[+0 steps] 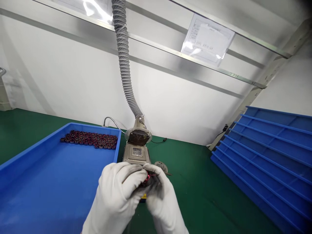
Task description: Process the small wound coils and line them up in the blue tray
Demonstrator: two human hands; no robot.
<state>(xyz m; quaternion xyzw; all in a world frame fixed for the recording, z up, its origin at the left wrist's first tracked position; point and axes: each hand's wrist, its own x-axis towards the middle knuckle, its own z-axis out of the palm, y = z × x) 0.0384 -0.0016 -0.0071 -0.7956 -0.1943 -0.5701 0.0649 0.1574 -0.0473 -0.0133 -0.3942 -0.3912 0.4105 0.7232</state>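
Observation:
White gloves with grey-stained fingertips cover both hands. Between them, at the lower middle, is a small coil wound with dark red wire. My left hand has its fingers closed around the coil from the left. The fingertips of my right hand pinch at its right side, where a thin red wire end shows. Most of the coil is hidden by the gloves. Directly behind the hands stands a metal solder pot with a round fume hood over it. A bit of something yellow shows under the hands.
A blue tray on the left holds many similar dark red coils at its far end. A grey hose rises from the hood. Stacked blue trays lean at the right. A round grey metal piece lies on the green table.

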